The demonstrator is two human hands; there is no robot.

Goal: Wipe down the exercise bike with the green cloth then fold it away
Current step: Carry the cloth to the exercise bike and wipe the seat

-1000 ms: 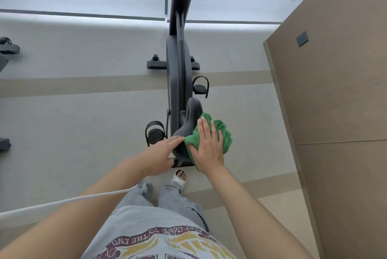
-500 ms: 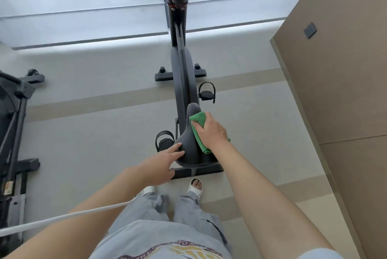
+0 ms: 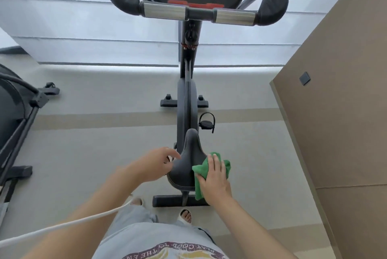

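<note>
The bike (image 3: 187, 99) stands on the floor, its seat (image 3: 187, 164) between both hands. The cloth (image 3: 202, 172) lies bunched on the seat's right edge under the right hand (image 3: 215, 179), fingers (image 3: 213, 162) straight, pressing. It could slide off sideways. The left hand (image 3: 156, 164), fingers loosely curled and holding nothing, touches the seat's left side; a hard push might rock the bike.

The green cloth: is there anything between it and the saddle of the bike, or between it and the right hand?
Nothing visible does. The right hand presses the green cloth directly against the right side of the saddle. The left hand touches the saddle's left side, away from the cloth.
</note>
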